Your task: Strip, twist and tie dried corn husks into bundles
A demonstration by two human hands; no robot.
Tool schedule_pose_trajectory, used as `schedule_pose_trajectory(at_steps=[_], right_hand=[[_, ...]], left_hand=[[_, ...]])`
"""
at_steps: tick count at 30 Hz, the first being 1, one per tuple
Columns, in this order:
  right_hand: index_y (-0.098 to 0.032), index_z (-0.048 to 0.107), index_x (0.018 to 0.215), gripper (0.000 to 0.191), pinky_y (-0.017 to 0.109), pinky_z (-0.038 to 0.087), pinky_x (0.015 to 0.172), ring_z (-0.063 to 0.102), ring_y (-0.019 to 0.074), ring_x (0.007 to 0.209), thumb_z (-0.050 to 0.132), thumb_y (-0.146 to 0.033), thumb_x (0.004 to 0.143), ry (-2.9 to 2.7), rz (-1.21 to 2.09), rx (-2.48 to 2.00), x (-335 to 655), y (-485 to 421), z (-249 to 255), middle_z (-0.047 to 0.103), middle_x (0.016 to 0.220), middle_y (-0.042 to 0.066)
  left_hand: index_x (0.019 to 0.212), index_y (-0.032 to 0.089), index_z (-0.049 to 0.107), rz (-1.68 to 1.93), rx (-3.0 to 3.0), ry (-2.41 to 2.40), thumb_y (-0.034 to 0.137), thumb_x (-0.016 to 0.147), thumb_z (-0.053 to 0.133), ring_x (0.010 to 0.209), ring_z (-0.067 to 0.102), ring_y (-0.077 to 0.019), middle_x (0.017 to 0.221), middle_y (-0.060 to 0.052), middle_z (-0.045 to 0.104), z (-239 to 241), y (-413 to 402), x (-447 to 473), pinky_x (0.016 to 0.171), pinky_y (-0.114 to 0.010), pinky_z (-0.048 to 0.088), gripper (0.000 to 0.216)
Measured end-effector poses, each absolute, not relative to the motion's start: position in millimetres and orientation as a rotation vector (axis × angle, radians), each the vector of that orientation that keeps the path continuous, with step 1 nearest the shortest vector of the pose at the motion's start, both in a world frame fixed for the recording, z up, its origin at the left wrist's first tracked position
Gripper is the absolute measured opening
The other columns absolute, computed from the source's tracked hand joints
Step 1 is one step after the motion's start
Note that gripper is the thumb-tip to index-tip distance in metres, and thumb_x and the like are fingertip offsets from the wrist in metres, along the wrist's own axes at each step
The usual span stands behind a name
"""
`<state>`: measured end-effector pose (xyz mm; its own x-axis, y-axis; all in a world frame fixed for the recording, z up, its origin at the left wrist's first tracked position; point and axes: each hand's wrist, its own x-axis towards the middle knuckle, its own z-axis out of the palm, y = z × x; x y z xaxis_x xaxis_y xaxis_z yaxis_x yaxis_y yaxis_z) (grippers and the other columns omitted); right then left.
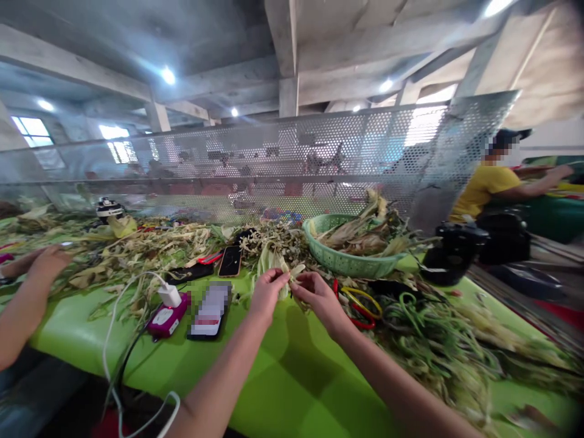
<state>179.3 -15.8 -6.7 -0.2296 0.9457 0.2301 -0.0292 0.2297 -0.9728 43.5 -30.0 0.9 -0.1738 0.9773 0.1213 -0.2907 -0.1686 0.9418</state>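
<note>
Over the green tabletop (292, 389), my left hand (267, 297) is closed in a pinch on a pale, husk-like leaf (270, 263). Thumb and fingers of my right hand (322, 299) pinch the same leaf at its right end, so the two sets of fingertips nearly meet. The leaf's broad part rises behind my left fingers; what lies right between the fingertips is partly hidden. Behind my hands is a heap of dried leaf scraps (292, 240). A pair of scissors with yellow and red handles (362, 304) lies just right of my right hand.
A green basket (351, 261) holds dry leaves. Phones (230, 261) (210, 310) and a purple power strip (166, 316) with a white charger lie left. Green strands (424, 328) and a black container (454, 249) are right. Another person's arm (31, 286) reaches in; someone in yellow (486, 188) sits beyond.
</note>
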Motion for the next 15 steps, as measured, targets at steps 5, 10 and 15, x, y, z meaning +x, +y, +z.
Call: schedule_pose_trajectory(at_steps=[5, 10, 15], right_hand=[[-0.017, 0.055, 0.076, 0.03, 0.024, 0.035, 0.053, 0.046, 0.0117, 0.057, 0.068, -0.043, 0.072, -1.628, 1.201, -0.898, 175.0, -16.3, -12.1, 0.051, 0.064, -0.003], [-0.018, 0.06, 0.08, 0.017, 0.026, 0.04, 0.059, 0.051, 0.0149, 0.064, 0.063, -0.034, 0.074, -1.777, 0.995, -0.967, 176.0, -14.6, -16.1, 0.058, 0.069, 0.0], [-0.021, 0.06, 0.077, 0.006, 0.025, 0.037, 0.06, 0.05, 0.0149, 0.062, 0.057, -0.025, 0.079, -1.97, 0.758, -0.998, 177.6, -20.3, -7.1, 0.056, 0.066, -0.002]], left_hand=[[0.071, 0.016, 0.065, 1.544, 0.896, 0.96, 0.038, 0.06, 0.077, 0.063, 0.054, -0.012, 0.065, 0.001, 0.061, -13.0, -27.7, 41.9, 0.061, -0.023, 0.039, 0.028], [0.07, 0.016, 0.062, 1.483, 0.77, 0.874, 0.037, 0.06, 0.078, 0.057, 0.053, -0.0106, 0.061, 0.002, 0.059, -24.2, -24.3, 38.3, 0.056, -0.023, 0.038, 0.028], [0.067, 0.015, 0.062, 1.472, 0.648, 0.803, 0.033, 0.057, 0.08, 0.051, 0.048, -0.0082, 0.058, 0.003, 0.057, -26.6, -20.3, 36.2, 0.052, -0.022, 0.036, 0.027]])
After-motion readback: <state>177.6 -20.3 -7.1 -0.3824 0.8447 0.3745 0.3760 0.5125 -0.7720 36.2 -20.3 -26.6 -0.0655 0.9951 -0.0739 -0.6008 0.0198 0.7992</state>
